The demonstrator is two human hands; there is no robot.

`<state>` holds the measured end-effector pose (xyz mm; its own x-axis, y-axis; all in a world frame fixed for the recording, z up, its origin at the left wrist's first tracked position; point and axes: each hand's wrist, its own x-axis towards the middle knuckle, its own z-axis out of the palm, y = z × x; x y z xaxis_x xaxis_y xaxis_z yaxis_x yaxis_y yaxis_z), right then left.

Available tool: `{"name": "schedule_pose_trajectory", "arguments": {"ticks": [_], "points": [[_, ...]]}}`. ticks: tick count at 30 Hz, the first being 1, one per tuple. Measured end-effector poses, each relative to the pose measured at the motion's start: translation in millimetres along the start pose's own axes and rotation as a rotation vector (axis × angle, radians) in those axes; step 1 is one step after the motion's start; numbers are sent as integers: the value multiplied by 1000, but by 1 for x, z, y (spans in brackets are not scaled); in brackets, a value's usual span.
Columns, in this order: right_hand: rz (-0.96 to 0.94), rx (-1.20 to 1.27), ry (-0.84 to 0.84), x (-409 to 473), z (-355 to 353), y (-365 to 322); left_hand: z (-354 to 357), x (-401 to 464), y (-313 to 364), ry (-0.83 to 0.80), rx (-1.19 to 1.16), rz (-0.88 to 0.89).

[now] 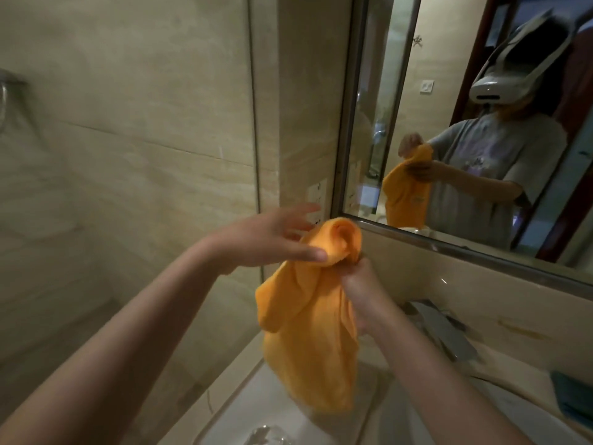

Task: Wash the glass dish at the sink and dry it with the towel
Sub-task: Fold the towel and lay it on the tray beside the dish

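Beige stone-look wall tiles (134, 130) fill the left and centre of the frame, and a framed mirror (449, 130) takes the upper right, with the sink counter (500, 319) running along the lower right.

Next in size, the orange towel (308, 332) hangs bunched in mid-frame above the white sink (276, 409). The left hand (272, 242) pinches the towel's top fold between thumb and forefinger, its other fingers spread out toward the wall. The right hand (359, 293) grips the gathered cloth just below that fold, fingers curled round it.

At the bottom edge, left of centre, the glass dish (268, 436) lies in the basin, only partly in view and apart from both hands. A dark teal cloth (574, 399) lies on the counter at lower right.

Judging from this, the towel's lower end hangs close over the basin; if it dips in it could soak up water and dry the dish poorly. A wet glass dish lifted through loose, bunched cloth could also slip and strike the sink.

As for writing, the mirror shows a small pale patch on the towel, too blurred to read; no brand or label is legible anywhere.
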<state>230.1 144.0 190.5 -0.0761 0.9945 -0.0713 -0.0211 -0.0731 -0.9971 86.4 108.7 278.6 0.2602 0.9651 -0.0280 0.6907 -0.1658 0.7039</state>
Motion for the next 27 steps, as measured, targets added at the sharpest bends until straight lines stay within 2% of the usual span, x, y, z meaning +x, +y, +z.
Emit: {"name": "schedule_pose_trajectory", "arguments": {"ticks": [3,6,9,11,13,20,24,27], "points": [[57,160,-51,-1,-7,-10,14,-15,-27,-3,-14,-46],[85,245,-113,-2,-9,-15,35,-16,-49,-7,-23,19],[97,257,-103,-1,-6,-12,39,-11,-63,211,69,105],[104,242,-97,0,-6,-5,33,-10,-65,386,135,122],[113,223,-102,-1,-9,2,23,-10,-65,482,124,147],[158,133,-137,-9,-16,15,-6,-6,-57,607,8,133],[170,11,-175,-12,-23,18,-8,-7,-47,633,45,171],[155,25,-228,-15,-27,17,-9,-7,-42,659,71,169]]}}
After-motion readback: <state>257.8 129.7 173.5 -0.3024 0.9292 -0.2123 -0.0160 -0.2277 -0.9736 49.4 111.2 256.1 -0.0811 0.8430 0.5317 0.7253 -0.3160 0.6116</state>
